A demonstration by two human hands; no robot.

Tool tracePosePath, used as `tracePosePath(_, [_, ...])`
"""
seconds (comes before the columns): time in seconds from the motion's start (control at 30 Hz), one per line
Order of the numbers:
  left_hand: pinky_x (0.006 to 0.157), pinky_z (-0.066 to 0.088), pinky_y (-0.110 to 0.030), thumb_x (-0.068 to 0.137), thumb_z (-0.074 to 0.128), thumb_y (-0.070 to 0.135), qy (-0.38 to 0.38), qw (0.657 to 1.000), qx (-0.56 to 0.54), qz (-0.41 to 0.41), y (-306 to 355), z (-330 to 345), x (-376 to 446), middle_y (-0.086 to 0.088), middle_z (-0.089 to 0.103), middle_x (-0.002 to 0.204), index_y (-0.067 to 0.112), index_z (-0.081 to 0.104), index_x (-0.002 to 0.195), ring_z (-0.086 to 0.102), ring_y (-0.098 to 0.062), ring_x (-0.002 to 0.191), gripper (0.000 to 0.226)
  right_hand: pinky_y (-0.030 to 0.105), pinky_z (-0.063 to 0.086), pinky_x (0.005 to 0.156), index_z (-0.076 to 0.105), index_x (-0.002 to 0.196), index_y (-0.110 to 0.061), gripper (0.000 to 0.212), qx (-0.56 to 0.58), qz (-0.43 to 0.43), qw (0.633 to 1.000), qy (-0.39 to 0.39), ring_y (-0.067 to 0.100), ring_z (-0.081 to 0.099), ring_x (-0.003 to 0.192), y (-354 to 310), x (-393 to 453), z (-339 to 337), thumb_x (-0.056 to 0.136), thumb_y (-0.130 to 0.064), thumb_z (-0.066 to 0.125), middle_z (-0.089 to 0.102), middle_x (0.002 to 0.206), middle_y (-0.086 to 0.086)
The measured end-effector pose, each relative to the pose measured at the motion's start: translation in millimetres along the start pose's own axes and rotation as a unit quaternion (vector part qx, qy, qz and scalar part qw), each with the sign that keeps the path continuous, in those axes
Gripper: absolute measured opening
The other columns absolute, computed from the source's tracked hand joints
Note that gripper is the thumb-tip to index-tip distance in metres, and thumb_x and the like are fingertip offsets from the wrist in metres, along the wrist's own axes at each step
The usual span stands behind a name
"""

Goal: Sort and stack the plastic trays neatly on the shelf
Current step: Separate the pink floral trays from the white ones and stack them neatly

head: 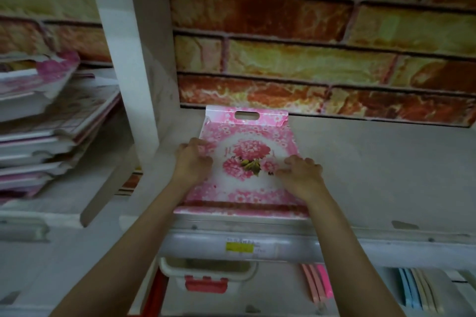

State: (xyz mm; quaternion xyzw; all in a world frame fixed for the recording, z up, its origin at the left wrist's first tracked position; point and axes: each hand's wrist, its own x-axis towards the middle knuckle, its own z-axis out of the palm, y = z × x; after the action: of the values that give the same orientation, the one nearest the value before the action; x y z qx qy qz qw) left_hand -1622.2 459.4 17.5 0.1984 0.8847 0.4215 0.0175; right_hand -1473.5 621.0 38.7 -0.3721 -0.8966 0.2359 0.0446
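A pink tray [247, 162] lies flat on the pale shelf [373, 175], its near edge at the shelf's front lip and its far end just short of the brick-patterned wall [309, 59]. It is rectangular with raised sides, printed all over with small pink blossoms, and has a white oval centre holding a bunch of large pink flowers with dark leaves. The far end wall stands up and has a slot handle cut through it. The left hand [192, 162] grips the tray's left rim, fingers [203, 148] curled over the edge onto the printed face. The right hand [302, 175] holds the right rim the same way, its fingers bent and the fingertips resting on the white centre just right of the flowers. Between the two sets of fingers lies the flower bunch. Left of the left fingers, past a white upright [134, 59], a leaning stack [51, 123] of similar pink and white trays sits in the next bay. Below the hands, under the shelf's front rail, are a white box [206, 278] with a red clasp and upright coloured boards [417, 288].
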Motion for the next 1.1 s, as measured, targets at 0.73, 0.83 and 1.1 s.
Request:
tracePosePath(0.73, [0.056,0.049,-0.011,0.085,0.049,0.016,0.226,0.948,-0.215,0.067,29,-75,-88,-0.007,0.057,0.119,0.014,0.048,0.129,0.06,-0.008,0.083,0.045,0.031,0.041,0.081,0.053,0.121,-0.001,0.044,0.35,-0.053,0.922,0.157,0.037,0.057,0.105,-27,-41,-22,0.081,-0.016,0.04,0.054,0.123,0.021])
tracePosePath(0.83, [0.065,0.055,-0.024,0.083,0.05,0.011,0.263,0.921,-0.282,0.062,29,-95,-114,-0.003,0.066,0.112,0.015,0.052,0.13,0.065,-0.009,0.085,0.047,0.027,0.034,0.075,0.055,0.105,-0.004,0.024,0.354,-0.071,0.918,0.162,0.035,0.054,0.094,-43,-56,-22,0.087,-0.006,0.039,0.051,0.12,0.021])
tracePosePath(1.1, [0.042,0.041,-0.017,0.089,0.047,-0.002,0.34,0.893,-0.293,0.037,-4,-169,-172,0.009,0.062,0.062,0.004,0.066,0.107,0.05,0.0,0.043,0.027,0.036,0.044,0.071,0.058,0.117,-0.005,0.042,0.384,-0.15,0.897,0.16,0.039,0.058,0.092,-114,-123,1,0.079,-0.011,0.04,0.052,0.114,0.016])
